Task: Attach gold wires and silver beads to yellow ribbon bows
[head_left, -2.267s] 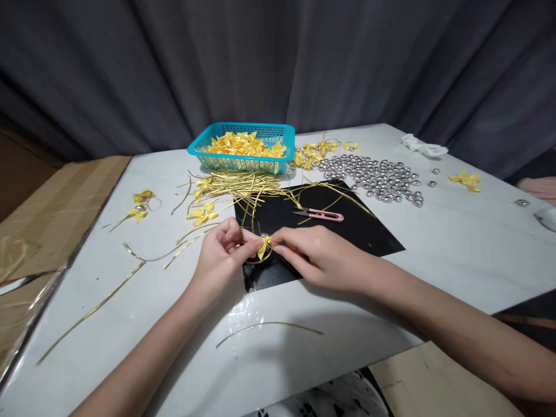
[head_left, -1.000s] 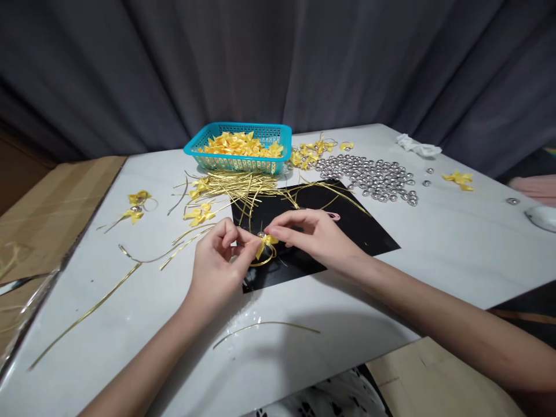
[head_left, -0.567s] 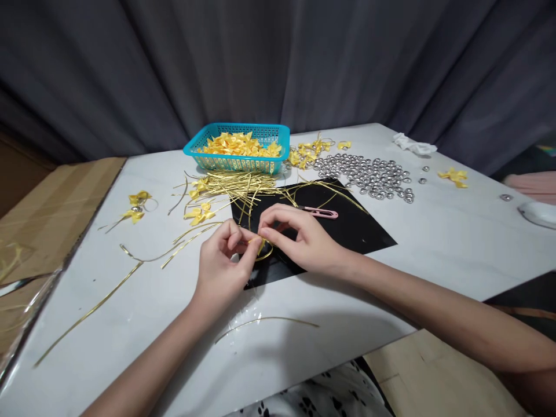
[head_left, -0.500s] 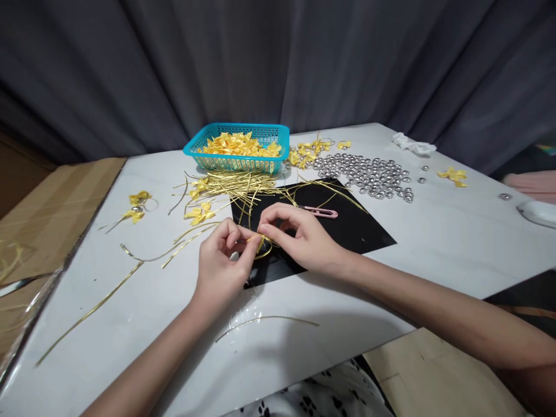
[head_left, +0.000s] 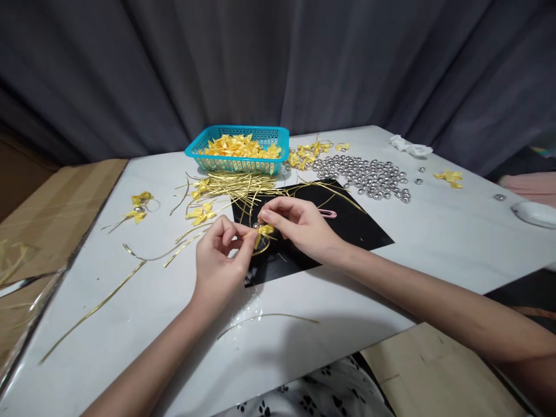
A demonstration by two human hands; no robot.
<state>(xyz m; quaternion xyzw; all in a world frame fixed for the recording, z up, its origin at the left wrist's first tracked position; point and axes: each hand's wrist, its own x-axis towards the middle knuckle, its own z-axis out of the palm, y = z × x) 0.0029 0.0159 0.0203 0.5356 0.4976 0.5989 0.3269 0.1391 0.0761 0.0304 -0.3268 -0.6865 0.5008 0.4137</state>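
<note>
Over the black sheet (head_left: 295, 255), my left hand (head_left: 221, 252) pinches a yellow ribbon bow (head_left: 264, 230) between thumb and forefinger. A silver bead (head_left: 256, 225) shows at the bow, and a loop of gold wire (head_left: 261, 250) hangs below it. My right hand (head_left: 299, 226) is closed just above and to the right of the bow, thumb and forefinger pressed together; what lies between those fingertips is too small to make out. Partly behind this hand lies a pink cutter (head_left: 329, 214) on the sheet.
A blue basket (head_left: 237, 157) of yellow ribbon pieces stands at the back, with a pile of gold wires (head_left: 241, 184) before it. Many silver beads (head_left: 369, 174) spread to its right. Finished-looking bows (head_left: 141, 200) and loose wire (head_left: 93, 313) lie on the left.
My right fingertips have come slightly up off the bow, so its loops and the silver bead now show. My left hand keeps its pinch. The view has shifted a little.
</note>
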